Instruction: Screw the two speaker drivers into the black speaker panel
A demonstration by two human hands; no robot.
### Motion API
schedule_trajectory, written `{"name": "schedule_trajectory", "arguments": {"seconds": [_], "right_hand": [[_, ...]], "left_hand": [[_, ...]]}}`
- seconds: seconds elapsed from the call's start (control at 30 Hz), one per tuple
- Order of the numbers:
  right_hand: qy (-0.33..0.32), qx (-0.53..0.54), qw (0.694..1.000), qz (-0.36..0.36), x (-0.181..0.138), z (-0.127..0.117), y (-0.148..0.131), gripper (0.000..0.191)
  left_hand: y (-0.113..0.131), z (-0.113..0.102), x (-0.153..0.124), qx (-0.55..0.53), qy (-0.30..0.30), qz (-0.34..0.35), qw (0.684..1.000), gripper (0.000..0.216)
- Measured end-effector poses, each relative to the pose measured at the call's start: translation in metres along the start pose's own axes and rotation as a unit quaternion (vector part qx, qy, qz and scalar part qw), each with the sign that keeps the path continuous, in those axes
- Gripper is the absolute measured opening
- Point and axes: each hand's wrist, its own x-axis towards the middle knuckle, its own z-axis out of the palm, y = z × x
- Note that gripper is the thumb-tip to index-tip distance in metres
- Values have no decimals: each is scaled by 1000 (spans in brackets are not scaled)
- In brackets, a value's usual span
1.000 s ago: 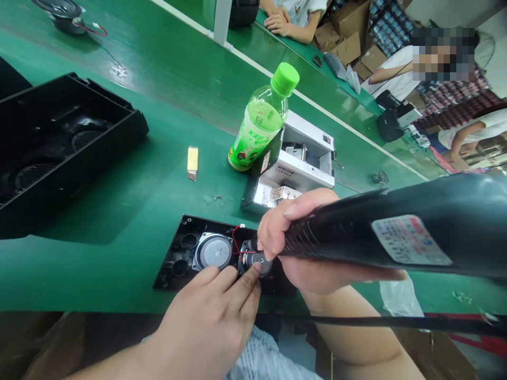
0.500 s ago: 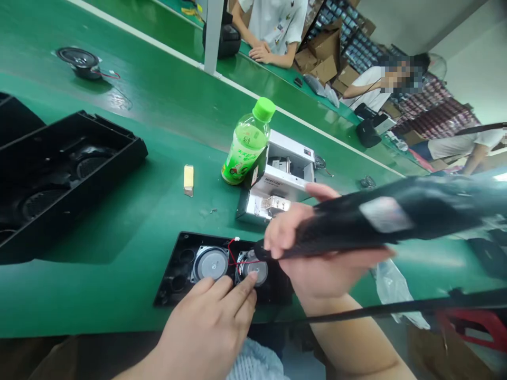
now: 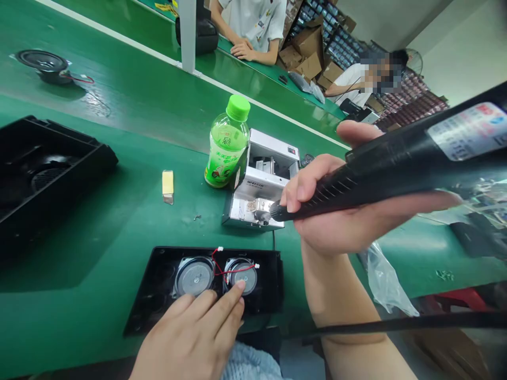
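Both speaker drivers seated in black panel; left hand fingertips press right driver; right hand fist-grips electric screwdriver, tip at screw feeder; fastening unfinished.

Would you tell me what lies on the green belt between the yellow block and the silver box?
In the head view, the green-capped bottle stands between the yellow block and the silver box, touching or nearly touching the box.

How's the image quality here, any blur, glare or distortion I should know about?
Head view: the electric screwdriver looms large and soft near the lens; wide-angle tilt slants the green table; the speaker panel under the left hand stays sharp; lighting is even.
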Motion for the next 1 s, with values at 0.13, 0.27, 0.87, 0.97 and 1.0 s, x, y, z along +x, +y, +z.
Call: {"name": "schedule_trajectory", "arguments": {"seconds": [0.13, 0.27, 0.87, 0.97, 1.0], "right_hand": [[5, 11, 999, -33, 1, 1, 13, 86], [-16, 34, 997, -64, 2, -2, 23, 78], [-41, 62, 995, -66, -1, -8, 39, 79], [-24, 68, 995, -64, -12, -9, 31, 72], [-8, 76, 995, -70, -16, -10, 24, 70]], "left_hand": [[0, 6, -3, 3, -2, -2, 1000, 44], [0, 2, -5, -12, -19, 5, 1000, 39], [-59, -47, -40, 26, 38, -71, 996, 31], [-58, -46, -40, 16, 29, -67, 997, 33], [-59, -46, -40, 14, 30, -64, 997, 34]]}}
